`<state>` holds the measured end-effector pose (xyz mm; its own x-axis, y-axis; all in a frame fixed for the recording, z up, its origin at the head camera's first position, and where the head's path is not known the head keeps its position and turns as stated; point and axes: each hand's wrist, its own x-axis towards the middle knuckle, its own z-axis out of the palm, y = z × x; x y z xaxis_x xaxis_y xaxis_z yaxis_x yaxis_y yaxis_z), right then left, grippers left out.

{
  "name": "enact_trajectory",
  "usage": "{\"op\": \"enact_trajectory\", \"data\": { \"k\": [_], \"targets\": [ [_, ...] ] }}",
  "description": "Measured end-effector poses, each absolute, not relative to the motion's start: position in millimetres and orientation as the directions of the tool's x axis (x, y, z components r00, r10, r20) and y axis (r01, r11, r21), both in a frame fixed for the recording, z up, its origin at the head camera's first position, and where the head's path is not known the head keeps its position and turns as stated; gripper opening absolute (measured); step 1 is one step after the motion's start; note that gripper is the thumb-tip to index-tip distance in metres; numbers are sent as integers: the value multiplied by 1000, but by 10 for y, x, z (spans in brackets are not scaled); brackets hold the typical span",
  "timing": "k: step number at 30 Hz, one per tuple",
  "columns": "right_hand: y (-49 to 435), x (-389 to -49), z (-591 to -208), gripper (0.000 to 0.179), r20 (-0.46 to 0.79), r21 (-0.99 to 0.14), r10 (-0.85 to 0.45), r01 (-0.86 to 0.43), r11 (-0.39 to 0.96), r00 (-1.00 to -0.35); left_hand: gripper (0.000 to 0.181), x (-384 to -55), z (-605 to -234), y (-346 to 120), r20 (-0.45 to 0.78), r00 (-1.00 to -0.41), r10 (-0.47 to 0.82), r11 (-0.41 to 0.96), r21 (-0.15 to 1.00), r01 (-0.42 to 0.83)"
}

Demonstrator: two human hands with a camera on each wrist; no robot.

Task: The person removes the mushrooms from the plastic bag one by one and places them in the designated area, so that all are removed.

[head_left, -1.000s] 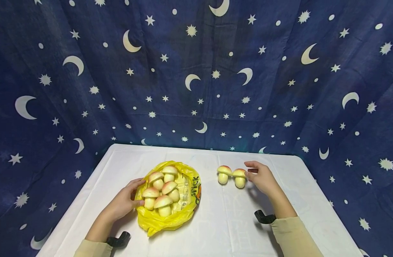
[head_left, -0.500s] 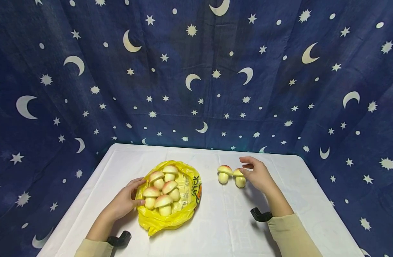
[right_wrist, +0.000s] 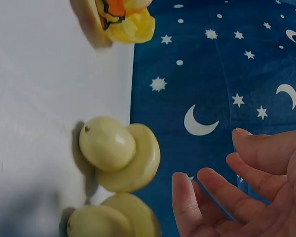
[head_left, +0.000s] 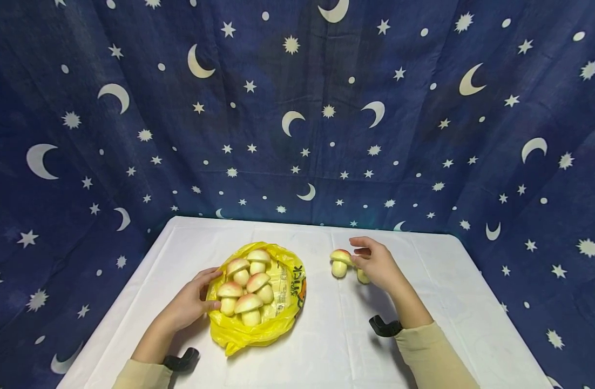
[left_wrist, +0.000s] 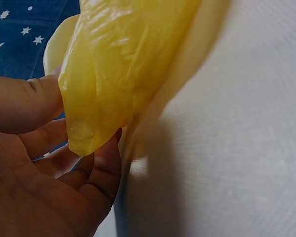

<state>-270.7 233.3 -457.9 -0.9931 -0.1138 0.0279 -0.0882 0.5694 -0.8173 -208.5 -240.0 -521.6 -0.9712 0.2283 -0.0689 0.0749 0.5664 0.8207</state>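
Note:
My left hand (head_left: 188, 302) holds the left side of a yellow plastic bag (head_left: 251, 337), thumb at the rolled rim and fingers along the outside. Several toy mushrooms (head_left: 249, 310) with reddish cream caps lie inside the bag. To the right, a toy mushroom (head_left: 339, 268) lies on the table beside a second mushroom (head_left: 363, 276), whose cap is hidden by my right hand (head_left: 381, 267). That hand hovers over the pair, fingers apart and loosely bent. In the right wrist view nothing is between its fingers, and the nearer-to-bag mushroom (right_wrist: 108, 143) shows stem-end toward the camera.
A white cloth covers the table (head_left: 317, 346). Behind it hangs a dark blue curtain (head_left: 258, 129) with moons and stars, folding round both sides. A black strap mount (head_left: 385, 326) sits at the right wrist, another mount (head_left: 182, 361) at the left.
My right hand has moved left, from beside the right mushroom to above it, now covering its cap and reaching near the left one. The left hand and bag stay in place.

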Motion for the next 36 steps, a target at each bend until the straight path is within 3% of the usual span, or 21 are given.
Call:
{"op": "enact_trajectory", "data": {
  "k": [36],
  "targets": [
    [1570, -2690, -4660, 45, 25, -859, -202, -124, 497, -979, 77, -2096, -5218, -2391, -49, -971, 234, 562, 822, 94]
  ]
}}
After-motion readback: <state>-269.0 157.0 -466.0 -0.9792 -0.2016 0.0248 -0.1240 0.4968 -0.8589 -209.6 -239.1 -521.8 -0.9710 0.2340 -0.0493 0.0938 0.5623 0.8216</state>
